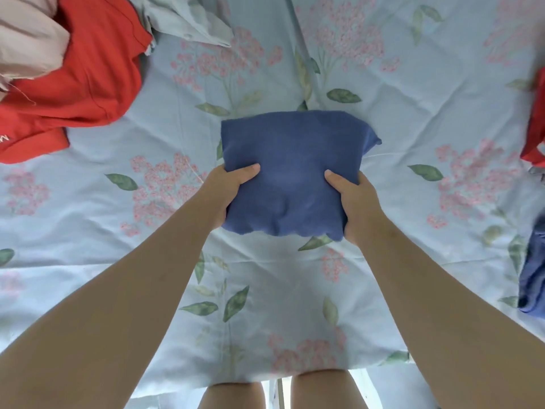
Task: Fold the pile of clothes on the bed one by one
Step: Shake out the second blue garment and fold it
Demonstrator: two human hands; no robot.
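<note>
We are holding a folded blue garment (295, 172) over the middle of the bed (295, 305). Our left hand (230, 193) is gripping its left edge and our right hand (356, 205) its right edge. The fingers (249, 170) of both hands are clamped on the cloth, thumbs lying on top and the rest tucked underneath, out of sight. We cannot tell whether the bundle is resting on the sheet or hanging just above it.

We are judging this piece to be at its last step: it is already a compact rectangle, so what remains is putting it away. At the right edge a blue cloth (532, 276) and a red cloth (535, 122) are lying; they may be finished pieces, though too little of them is showing to be sure.

The next move is calling for a level carry with both grips firm, so the layers are not sliding apart, then a flat release. The pile is waiting at the far left: a red garment (88, 78), a pale pink garment (26, 39) on top of it, and a light blue shirt (188, 22) just beside.
</note>
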